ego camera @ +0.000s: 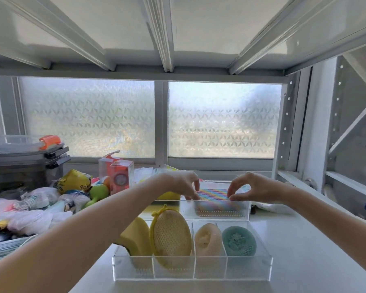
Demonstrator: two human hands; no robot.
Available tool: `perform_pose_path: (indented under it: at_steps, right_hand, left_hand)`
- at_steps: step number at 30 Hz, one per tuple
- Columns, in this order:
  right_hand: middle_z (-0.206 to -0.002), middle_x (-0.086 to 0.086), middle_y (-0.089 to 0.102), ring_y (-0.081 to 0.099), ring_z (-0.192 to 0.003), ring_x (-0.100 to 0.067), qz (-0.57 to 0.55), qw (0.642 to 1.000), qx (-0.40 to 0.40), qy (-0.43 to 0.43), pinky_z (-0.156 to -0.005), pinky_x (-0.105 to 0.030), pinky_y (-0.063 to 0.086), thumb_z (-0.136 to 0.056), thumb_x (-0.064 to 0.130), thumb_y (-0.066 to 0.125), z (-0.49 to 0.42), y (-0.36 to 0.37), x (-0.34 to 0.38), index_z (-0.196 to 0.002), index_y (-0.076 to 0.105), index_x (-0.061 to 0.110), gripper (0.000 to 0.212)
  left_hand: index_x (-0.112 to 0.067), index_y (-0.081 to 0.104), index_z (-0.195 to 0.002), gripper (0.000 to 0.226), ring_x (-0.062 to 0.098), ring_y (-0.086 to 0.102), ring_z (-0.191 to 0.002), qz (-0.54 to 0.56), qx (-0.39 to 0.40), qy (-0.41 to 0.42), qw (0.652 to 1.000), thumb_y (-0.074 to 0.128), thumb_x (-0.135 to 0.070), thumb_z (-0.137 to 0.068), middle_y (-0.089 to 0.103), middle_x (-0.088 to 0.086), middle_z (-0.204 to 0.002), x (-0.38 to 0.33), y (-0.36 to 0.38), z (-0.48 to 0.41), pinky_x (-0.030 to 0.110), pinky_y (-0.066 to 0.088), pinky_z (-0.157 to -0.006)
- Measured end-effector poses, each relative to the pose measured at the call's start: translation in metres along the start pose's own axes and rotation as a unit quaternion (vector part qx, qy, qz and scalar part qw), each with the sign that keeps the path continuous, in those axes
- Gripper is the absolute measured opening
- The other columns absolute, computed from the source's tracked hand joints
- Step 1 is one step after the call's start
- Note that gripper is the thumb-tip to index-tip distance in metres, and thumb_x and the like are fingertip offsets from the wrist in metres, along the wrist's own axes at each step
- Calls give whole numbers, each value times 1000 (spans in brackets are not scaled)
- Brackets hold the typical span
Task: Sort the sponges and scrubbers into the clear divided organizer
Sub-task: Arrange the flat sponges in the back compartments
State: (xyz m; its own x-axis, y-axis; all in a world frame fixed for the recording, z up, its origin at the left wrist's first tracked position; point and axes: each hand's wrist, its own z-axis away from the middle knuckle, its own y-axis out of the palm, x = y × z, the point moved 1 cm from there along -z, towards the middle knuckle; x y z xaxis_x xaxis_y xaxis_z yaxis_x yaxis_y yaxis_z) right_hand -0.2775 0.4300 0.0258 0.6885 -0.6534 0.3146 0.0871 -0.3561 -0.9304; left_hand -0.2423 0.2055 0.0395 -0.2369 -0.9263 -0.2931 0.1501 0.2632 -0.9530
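The clear divided organizer [249,269] stands on the white shelf in front of me. Its near compartments hold a yellow sponge [135,237], a yellow mesh scrubber [171,240], a cream puff scrubber [207,240] and a teal scrubber [239,242]. A rainbow-striped scrubber pad [215,199] leans in the far right compartment. My left hand [185,185] pinches the pad's top left corner. My right hand [254,189] pinches its top right corner. Another yellow item [169,195] shows behind my left wrist.
A heap of plastic bags, toys and small boxes [68,193] fills the shelf's left side, with grey lidded bins [25,157] behind it. A frosted window [152,119] closes the back. The shelf's metal upright [283,132] stands at right. A low shelf sits overhead.
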Motion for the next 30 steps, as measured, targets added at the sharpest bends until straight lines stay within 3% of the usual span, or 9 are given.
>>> perform_pose_path:
  at_steps: [4,8,14,19,25,28,30]
  right_hand:
    - [-99,7,74,65,-97,-2,3,1000,4,8,-98,-27,49,-83,33,71,-1,1,-1,-94,74,21,16]
    - [-97,10,74,65,-97,-2,14,1000,2,10,-98,-33,50,-82,36,71,-2,2,-2,-93,74,26,15]
    - [-98,14,73,64,-97,0,24,1000,-2,12,-98,-30,49,-84,38,68,-1,3,-3,-94,73,27,16]
    - [-100,14,72,63,-99,-1,24,1000,-5,8,-97,-27,49,-85,40,67,-1,4,-4,-96,72,28,17]
    - [-106,16,70,61,-99,4,16,1000,-16,16,-88,-13,44,-88,38,64,6,5,1,-99,73,26,19]
    - [-108,14,69,55,-90,18,25,999,-19,22,-78,-3,39,-89,38,62,8,6,2,-101,72,26,20]
    - [-108,13,67,55,-89,17,32,999,-22,23,-80,-2,40,-90,38,61,10,6,4,-102,72,26,20]
  left_hand:
    - [-8,72,-105,25,21,65,-98,-49,-50,34,997,64,-22,-86,72,7,-107,17,-19,9,32,52,-85]
    - [-13,76,-99,31,19,60,-105,-59,-16,24,998,57,-36,-90,70,1,-115,31,-18,15,35,45,-93]
    - [-15,70,-113,36,17,56,-113,-11,-20,46,999,60,-38,-87,66,0,-124,37,-12,20,37,41,-103]
    - [-15,73,-109,37,17,60,-110,2,-28,33,999,63,-40,-84,69,0,-119,40,-10,18,41,44,-102]
    - [-14,76,-100,33,20,63,-107,-32,-29,-6,999,55,-38,-90,71,3,-115,38,-2,9,43,47,-99]
    - [-13,75,-101,34,22,62,-106,-51,-22,-24,998,51,-35,-93,70,6,-116,35,0,6,42,47,-99]
    - [-13,74,-103,35,23,61,-106,-73,-22,-31,997,49,-35,-94,69,6,-116,35,2,2,42,46,-100]
